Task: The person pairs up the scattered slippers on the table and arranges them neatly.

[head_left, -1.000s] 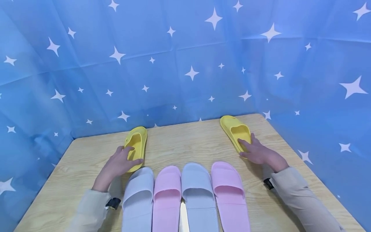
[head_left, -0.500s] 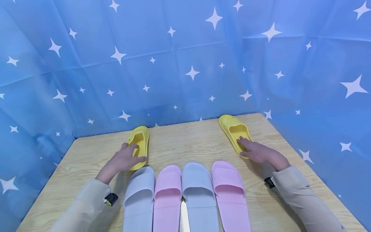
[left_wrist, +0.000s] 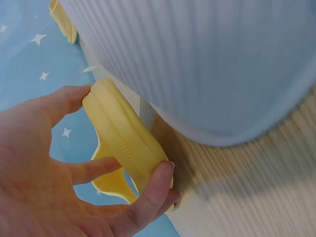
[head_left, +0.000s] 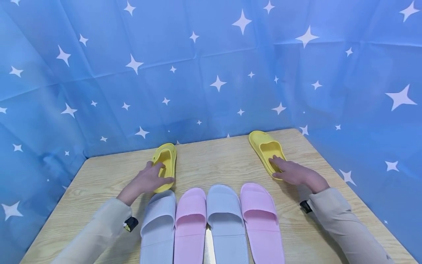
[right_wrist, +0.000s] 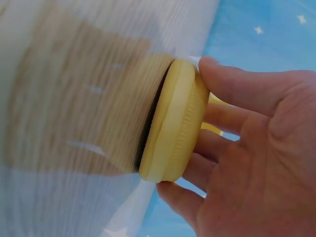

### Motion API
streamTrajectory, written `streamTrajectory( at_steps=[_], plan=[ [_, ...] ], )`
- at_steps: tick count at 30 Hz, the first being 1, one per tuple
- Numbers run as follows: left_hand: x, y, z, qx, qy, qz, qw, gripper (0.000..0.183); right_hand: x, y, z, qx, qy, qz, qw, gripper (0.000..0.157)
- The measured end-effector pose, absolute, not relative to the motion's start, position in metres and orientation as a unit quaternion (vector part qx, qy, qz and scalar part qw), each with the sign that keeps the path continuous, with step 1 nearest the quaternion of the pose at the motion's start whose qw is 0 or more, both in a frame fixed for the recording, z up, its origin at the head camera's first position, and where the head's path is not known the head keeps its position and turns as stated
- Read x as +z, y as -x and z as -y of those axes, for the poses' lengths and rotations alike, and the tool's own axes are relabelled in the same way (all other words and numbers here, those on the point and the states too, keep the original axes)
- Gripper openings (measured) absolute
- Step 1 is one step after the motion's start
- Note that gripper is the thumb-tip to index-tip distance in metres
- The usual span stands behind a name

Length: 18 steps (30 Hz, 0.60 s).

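Note:
Two yellow slippers with covered toes lie on the wooden table, toes toward the back. My left hand [head_left: 146, 181] grips the left yellow slipper [head_left: 172, 161] by its heel; in the left wrist view the thumb and outer fingers span the heel [left_wrist: 123, 133] while a finger reaches inside. At the right, my right hand [head_left: 296, 174] holds the other yellow slipper [head_left: 258, 137] around its heel. The right wrist view has the thumb on one edge of that heel [right_wrist: 173, 123] and the little finger on the opposite edge. Some fingertips are hidden inside the slippers.
In front stand slides in a row, alternating blue-grey [head_left: 161, 207], pink [head_left: 191, 207], blue-grey [head_left: 224, 201] and pink [head_left: 258, 198]. The first nearly touches the left slipper's heel. A blue star-patterned curtain [head_left: 197, 55] hangs behind the wooden table [head_left: 214, 157].
My left hand has moved the left yellow slipper to the right, and it now stands straighter. The right slipper shifted slightly left at first, then stayed put under my right hand.

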<state>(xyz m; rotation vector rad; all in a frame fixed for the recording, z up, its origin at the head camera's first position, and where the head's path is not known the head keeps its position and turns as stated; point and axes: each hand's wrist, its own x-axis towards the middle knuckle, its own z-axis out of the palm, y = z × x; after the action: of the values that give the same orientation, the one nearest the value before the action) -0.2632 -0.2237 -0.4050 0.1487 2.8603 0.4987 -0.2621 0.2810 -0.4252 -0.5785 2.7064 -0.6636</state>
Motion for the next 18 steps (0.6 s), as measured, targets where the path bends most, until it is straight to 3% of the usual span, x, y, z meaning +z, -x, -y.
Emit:
streamTrajectory(
  at_steps=[18],
  plan=[
    [-0.404, 0.268, 0.189, 0.191, -0.065, -0.973, 0.116, 0.072, -0.422, 0.261, -0.282, -0.229, 0.194, -0.941, 0.155, 0.065]
  ],
)
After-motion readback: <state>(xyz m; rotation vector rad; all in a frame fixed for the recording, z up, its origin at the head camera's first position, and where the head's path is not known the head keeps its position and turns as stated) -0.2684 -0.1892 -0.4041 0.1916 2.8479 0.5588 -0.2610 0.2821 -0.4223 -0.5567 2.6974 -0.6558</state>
